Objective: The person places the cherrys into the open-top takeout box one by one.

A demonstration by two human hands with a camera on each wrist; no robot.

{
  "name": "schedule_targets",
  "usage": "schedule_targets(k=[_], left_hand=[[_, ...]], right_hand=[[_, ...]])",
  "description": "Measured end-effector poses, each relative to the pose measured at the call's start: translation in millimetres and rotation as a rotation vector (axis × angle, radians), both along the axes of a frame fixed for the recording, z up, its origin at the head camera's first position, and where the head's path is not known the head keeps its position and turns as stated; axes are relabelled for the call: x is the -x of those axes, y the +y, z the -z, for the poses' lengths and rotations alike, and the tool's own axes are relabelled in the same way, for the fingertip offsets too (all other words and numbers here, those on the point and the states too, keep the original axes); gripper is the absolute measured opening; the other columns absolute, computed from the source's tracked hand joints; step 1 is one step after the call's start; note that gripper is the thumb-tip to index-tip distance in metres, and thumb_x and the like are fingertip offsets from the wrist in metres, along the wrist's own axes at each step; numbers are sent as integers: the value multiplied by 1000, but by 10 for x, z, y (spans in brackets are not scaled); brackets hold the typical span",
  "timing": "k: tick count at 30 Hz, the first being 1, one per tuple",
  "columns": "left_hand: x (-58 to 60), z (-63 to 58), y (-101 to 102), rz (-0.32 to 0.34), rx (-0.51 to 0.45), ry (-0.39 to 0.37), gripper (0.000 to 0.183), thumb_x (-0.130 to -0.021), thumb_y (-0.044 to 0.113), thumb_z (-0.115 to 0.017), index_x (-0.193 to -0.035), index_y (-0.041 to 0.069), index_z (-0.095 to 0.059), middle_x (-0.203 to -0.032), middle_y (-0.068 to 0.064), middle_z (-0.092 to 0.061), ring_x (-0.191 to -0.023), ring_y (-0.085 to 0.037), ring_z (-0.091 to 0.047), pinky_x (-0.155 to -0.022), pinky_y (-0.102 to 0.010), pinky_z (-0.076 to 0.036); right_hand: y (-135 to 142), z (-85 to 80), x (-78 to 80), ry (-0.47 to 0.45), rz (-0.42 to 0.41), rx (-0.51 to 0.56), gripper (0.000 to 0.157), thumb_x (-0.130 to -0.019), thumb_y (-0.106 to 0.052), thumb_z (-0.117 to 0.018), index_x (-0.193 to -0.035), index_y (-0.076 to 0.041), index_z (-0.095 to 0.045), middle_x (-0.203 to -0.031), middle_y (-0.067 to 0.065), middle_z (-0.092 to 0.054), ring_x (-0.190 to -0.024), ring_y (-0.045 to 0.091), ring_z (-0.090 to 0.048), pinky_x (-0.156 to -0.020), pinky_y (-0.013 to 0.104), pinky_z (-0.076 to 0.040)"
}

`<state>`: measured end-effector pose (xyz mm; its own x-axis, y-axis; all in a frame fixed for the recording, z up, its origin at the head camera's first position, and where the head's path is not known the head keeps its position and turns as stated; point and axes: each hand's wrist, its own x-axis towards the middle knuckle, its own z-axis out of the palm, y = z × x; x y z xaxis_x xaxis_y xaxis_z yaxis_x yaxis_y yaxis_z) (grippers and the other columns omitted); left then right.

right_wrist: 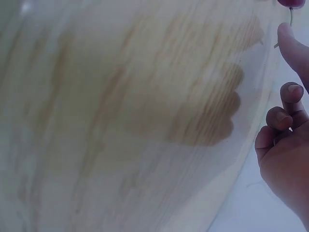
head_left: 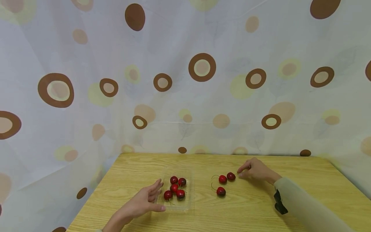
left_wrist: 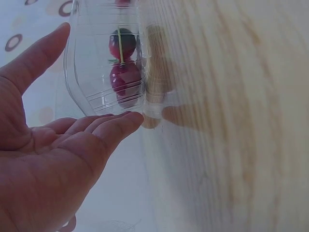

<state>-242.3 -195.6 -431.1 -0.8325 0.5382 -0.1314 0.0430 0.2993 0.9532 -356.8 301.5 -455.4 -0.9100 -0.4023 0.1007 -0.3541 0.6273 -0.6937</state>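
A clear plastic container (head_left: 189, 203) on the table holds several dark red cherries (head_left: 174, 188), also seen through its wall as cherries (left_wrist: 124, 72) in the left wrist view. My left hand (head_left: 143, 201) is at its left side, thumb and fingers spread and fingertips right at the wall. To the right of the container, my right hand (head_left: 256, 170) pinches the stem of a dark cherry (head_left: 231, 176) between thumb and fingers. In the right wrist view the stem runs behind the thumb (right_wrist: 294, 48), and the other fingers are curled.
Two more stemmed cherries lie loose on the wooden table (head_left: 208, 220): a bright red cherry (head_left: 223, 179) beside the pinched one, and a darker cherry (head_left: 221, 192) nearer me. A patterned curtain (head_left: 179, 96) hangs behind the table and along its sides.
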Motion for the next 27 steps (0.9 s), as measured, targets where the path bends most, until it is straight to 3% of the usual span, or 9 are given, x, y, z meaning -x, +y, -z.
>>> schedule_targets(k=[11,27], left_hand=[[7,2,0,1,3,-2,103,-98,14,-78,-166,-5,-2,-170,-31,-12,-153,-52,-20,-121,-62,-26],[7,12,0,-1,-6,-18,103,-98,12,-78,-166,-4,-2,-170,-30,-11,-153,-52,-19,-121,-62,-25]], right_hand=[[29,-36,-64,16,-25,20,9,-90,-11,-84,-95,-4,-85,-88,3,-68,-75,15,-52,-67,28,-43],[11,-186,-221,25,58,0,9,-92,-13,-83,-94,-5,-85,-87,2,-67,-77,20,-53,-67,31,-45]])
